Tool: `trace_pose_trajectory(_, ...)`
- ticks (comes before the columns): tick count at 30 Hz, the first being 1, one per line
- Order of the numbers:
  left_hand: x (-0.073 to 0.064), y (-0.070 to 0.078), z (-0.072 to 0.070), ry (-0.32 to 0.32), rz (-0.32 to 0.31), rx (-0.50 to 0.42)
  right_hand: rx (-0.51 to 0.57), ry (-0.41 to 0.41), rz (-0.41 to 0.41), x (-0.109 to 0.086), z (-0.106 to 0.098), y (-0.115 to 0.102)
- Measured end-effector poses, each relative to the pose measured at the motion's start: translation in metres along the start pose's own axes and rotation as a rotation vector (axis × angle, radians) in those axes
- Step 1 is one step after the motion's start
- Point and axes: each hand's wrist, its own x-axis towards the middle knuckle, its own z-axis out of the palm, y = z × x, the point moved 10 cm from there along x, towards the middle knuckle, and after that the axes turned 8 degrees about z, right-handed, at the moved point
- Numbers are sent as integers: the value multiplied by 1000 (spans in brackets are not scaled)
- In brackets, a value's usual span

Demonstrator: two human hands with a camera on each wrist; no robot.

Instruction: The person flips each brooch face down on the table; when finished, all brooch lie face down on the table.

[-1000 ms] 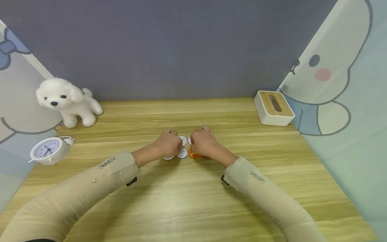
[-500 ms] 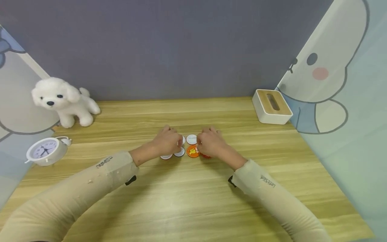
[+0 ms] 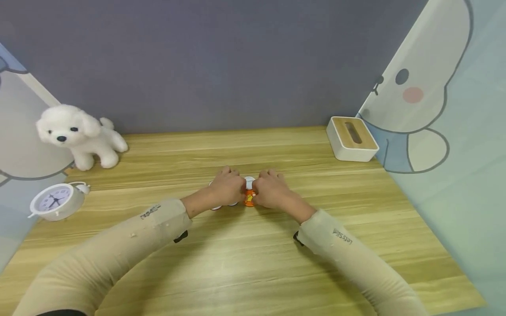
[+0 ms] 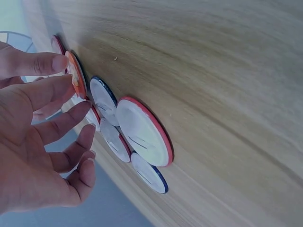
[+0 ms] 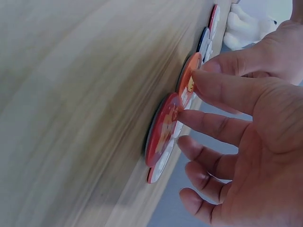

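Observation:
Flat round badges lie in two rows on the wooden table. Between the hands is an orange badge [image 3: 249, 200] with a yellow figure, a white badge [image 3: 250, 181] just beyond it. My left hand [image 3: 228, 188] is spread over white badges, its thumb and forefinger tips right at the orange badge in the left wrist view. My right hand [image 3: 272, 189] reaches in from the other side, thumb tip on the orange badge's face and forefinger at the edge of a red badge [image 5: 164, 128]. Its other fingers are loosely bent. White badges with red [image 4: 144, 133] and blue rims [image 4: 103, 98] lie under the left hand.
A white plush dog [image 3: 81, 134] stands at the back left, with a white alarm clock [image 3: 57, 202] before it. At the back right is a white tissue box [image 3: 353, 139] with a wooden lid. A dark panel [image 3: 221, 66] rises behind the table [image 3: 245, 267].
Both hands have come closer together around the orange badge, the left moving right and the right slightly left. The view has shifted a little. The orange badge is now more covered by fingers.

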Motion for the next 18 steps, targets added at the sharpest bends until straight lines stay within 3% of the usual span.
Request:
trace_pose_trajectory(9,1,1,0,2,12,-2,-35,-12,19,2,-1,-3)
trace_pose_trajectory(18,-1,3,-2,45,52,-23,-74,-66,64,7,4,-6)
